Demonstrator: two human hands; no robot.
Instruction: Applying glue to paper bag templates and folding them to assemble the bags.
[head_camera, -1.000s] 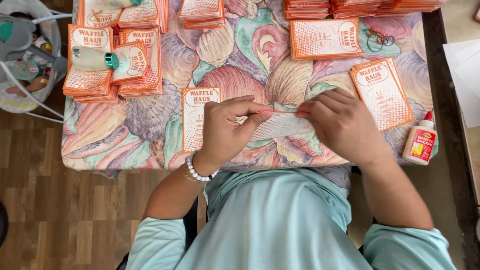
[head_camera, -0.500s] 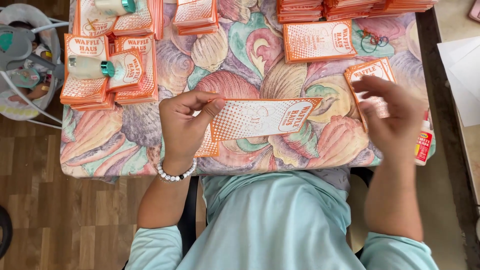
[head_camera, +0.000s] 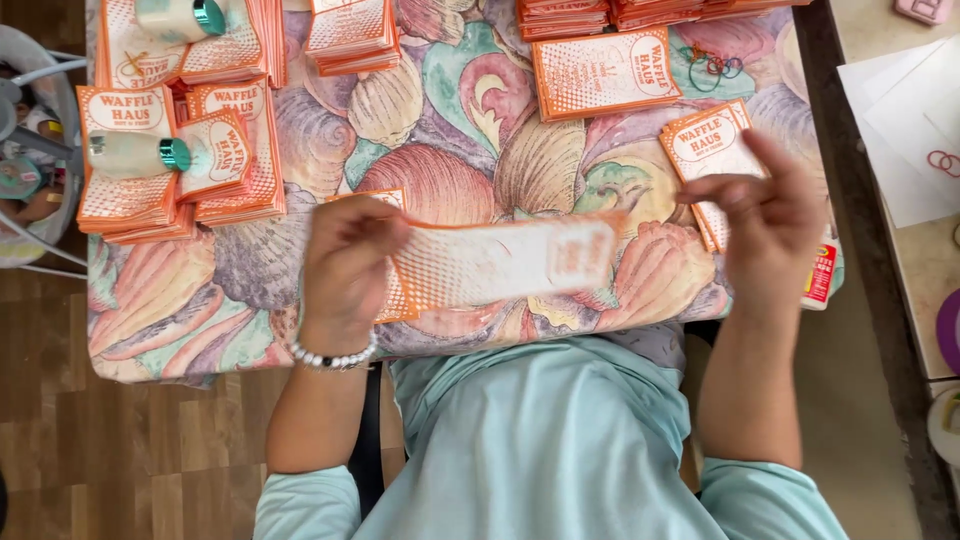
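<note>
My left hand (head_camera: 345, 262) grips one end of a long orange-and-white paper sleeve (head_camera: 500, 262), held flat above the front of the shell-patterned table (head_camera: 450, 110). The sleeve is blurred. My right hand (head_camera: 765, 225) hovers to the right of it, fingers apart and holding nothing, over a small stack of the same orange printed papers (head_camera: 705, 145). Another such paper (head_camera: 395, 295) lies on the table under my left hand. A white bead bracelet (head_camera: 333, 357) sits on my left wrist.
Stacks of orange printed papers (head_camera: 175, 165) fill the table's left and back, with two white rollers with teal caps (head_camera: 140, 155) lying on them. A glue bottle (head_camera: 820, 275) stands at the right edge. White sheets (head_camera: 905, 120) lie on a side surface at right.
Both hands were together on the paper; my right hand has let go and moved right, while my left hand keeps the sleeve, now unfolded to its full length.
</note>
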